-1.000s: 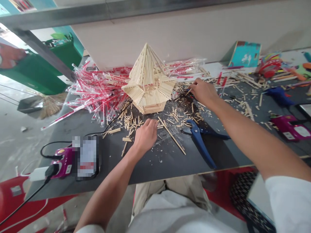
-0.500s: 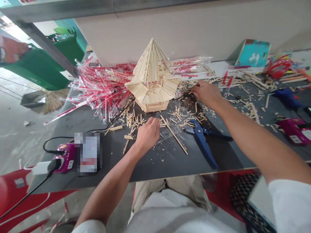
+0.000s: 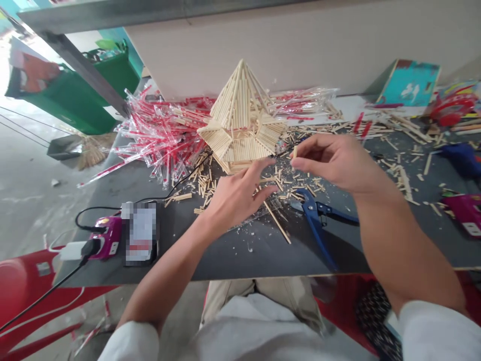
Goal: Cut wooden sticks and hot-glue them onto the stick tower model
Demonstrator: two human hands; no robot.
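Pinching a short wooden stick point(image 3: 294, 152) in the narrow grip of the right hand point(image 3: 336, 163) | left hand point(image 3: 235, 198) lay open, fingers spread just beside the stick-built pavilion point(image 3: 240, 118) on the dark tabletop point(image 3: 244, 250) | risk: a careless finger brush could have shifted the pavilion's eave sticks

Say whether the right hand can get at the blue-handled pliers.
Probably yes: the right hand is close to the blue-handled pliers, with only loose wooden sticks between, though it pinches a short stick.
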